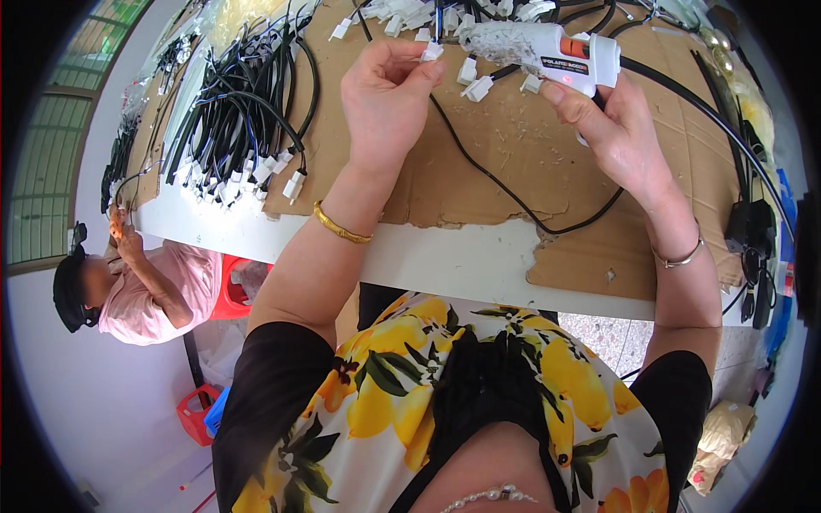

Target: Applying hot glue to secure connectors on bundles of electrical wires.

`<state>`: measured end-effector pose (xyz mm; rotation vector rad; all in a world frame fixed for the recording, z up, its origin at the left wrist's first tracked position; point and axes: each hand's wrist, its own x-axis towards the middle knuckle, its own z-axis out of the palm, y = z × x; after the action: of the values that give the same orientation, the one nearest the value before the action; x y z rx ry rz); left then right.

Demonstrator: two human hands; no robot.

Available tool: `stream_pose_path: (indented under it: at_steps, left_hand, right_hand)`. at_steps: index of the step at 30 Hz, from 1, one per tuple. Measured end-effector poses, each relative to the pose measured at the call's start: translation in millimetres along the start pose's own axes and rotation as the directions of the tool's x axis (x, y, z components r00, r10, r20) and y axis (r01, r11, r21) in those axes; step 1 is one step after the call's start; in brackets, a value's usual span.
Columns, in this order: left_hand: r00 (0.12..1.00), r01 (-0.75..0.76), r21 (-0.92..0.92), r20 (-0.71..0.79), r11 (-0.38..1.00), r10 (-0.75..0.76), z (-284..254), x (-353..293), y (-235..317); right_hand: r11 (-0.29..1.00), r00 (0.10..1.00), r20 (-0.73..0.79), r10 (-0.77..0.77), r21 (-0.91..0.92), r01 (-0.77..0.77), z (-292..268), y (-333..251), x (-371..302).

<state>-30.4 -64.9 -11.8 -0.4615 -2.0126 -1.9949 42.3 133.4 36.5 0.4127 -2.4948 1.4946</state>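
My right hand (623,135) is wrapped round the grip of a white hot glue gun (526,44), which has a small light lit on its side. Its smeared nozzle end points left, close to my left hand (383,103). Between the thumb and fingers of that left hand is a small white plastic connector (433,52), pinched at the far side of the cardboard. A dark cable stands up from it. Whether the nozzle touches the connector I cannot tell. Other white connectors (477,88) on black cables lie just beyond and under the gun.
Torn cardboard (479,188) covers the white table (428,256). A big bundle of black cables with white connectors (244,111) lies at left. The gun's black cord (684,90) arcs right, near black adapters (750,227). Another person (150,286) works at the far left beside red stools.
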Motion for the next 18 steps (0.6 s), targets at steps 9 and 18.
stream_pose_path:
  at_steps: [9, 18]
  left_hand:
    - [0.995, 0.009, -0.049, 0.101, 0.999, -0.004, -0.9, 2.9, -8.1]
    - [0.979, 0.14, -0.247, 0.178, 0.959, -0.097, -4.3, 3.5, -4.0]
  right_hand:
    - [1.0, 0.999, -0.029, -0.03, -0.008, 0.03, 2.3, 5.1, 2.3]
    - [0.999, 0.999, -0.036, 0.029, 0.015, -0.029, 0.7, 8.0, 3.1]
